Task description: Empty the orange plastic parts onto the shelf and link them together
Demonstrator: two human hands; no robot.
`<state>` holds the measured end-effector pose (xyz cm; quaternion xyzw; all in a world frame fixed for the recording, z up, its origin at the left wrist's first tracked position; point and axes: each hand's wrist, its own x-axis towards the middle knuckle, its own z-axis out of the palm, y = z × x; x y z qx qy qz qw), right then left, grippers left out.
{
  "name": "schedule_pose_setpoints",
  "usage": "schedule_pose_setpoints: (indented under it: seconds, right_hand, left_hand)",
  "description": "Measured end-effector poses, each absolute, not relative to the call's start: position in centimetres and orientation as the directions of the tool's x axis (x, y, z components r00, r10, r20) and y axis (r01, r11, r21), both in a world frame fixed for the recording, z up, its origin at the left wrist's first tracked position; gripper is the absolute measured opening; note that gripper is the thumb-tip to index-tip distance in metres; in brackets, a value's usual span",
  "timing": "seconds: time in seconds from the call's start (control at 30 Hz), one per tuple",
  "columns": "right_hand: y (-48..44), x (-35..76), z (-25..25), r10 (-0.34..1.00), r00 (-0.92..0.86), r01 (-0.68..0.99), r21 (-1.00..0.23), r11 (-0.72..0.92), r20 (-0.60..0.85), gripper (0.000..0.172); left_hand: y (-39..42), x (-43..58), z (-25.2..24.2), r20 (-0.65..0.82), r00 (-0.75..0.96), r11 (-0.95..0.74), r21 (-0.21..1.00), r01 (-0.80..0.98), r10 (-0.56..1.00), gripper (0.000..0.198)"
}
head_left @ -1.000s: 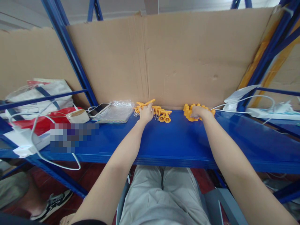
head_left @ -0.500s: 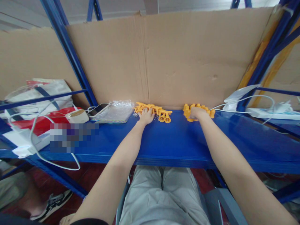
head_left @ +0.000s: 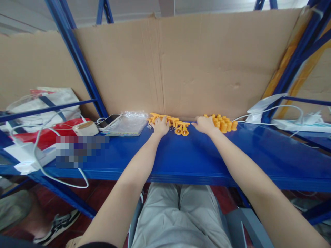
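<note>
My left hand [head_left: 160,127] lies over the left heap of yellow plastic T-shaped pieces [head_left: 178,122], fingers apart and resting on them. Small metal springs [head_left: 171,130] show beside that hand at the heap's front. Two pieces there turn their round, cup-like ends [head_left: 181,131] toward me. To the right, my right hand [head_left: 204,124] is at the left side of a cluster of short yellow cylindrical pieces [head_left: 224,124], with its thumb and fingers apart and pointing left. I see nothing held in it. Its palm and part of the cluster are hidden.
A clear plastic bag [head_left: 133,124] and a phone [head_left: 111,120] lie left of the heaps. White cables and a power strip [head_left: 48,153] are farther left. A cardboard panel [head_left: 201,65] stands behind the blue shelf [head_left: 186,158]. Another person's shoe [head_left: 60,224] shows below left.
My right hand has moved left from over the cylindrical pieces, uncovering more of them, and its fingers now point toward the T-shaped pieces. My left hand stays nearly in place.
</note>
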<state>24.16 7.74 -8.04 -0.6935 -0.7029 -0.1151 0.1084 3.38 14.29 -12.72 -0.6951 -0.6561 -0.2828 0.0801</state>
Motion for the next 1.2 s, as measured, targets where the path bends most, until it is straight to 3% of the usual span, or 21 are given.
schedule_pose_setpoints:
  seconds: [0.17, 0.33, 0.47, 0.67, 0.9, 1.2]
  right_hand:
    - [8.1, 22.1, -9.5, 0.98, -0.112, 0.991, -0.054, 0.122, 0.162, 0.049]
    - [8.2, 21.6, -9.7, 0.991, -0.068, 0.99, -0.118, 0.082, 0.115, 0.045]
    - [8.7, 22.2, -9.6, 0.996, -0.018, 0.984, -0.177, 0.033, 0.083, 0.044]
    - [8.9, 22.7, -9.9, 0.998, 0.034, 0.991, -0.129, -0.028, 0.049, 0.047]
    - [8.5, 23.2, -9.2, 0.977, 0.076, 0.99, -0.135, -0.05, 0.197, 0.042]
    - [8.6, 23.6, -9.7, 0.832, -0.304, 0.945, 0.034, 0.326, 0.465, 0.031]
  left_hand:
    - [14.1, 3.6, -12.7, 0.578, 0.034, -0.212, 0.244, 0.946, 0.815, 0.046]
    - [13.9, 3.5, -12.9, 0.506, 0.092, -0.223, 0.204, 0.953, 0.858, 0.045]
    - [14.0, 3.6, -13.0, 0.492, 0.208, -0.325, 0.163, 0.932, 0.845, 0.045]
    - [14.1, 4.3, -13.3, 0.356, 0.39, -0.455, 0.119, 0.883, 0.849, 0.039]
    - [13.9, 4.3, -13.3, 0.331, 0.328, -0.383, 0.113, 0.917, 0.885, 0.042]
    - [12.6, 5.2, -11.7, 0.609, 0.5, -0.617, -0.022, 0.787, 0.615, 0.042]
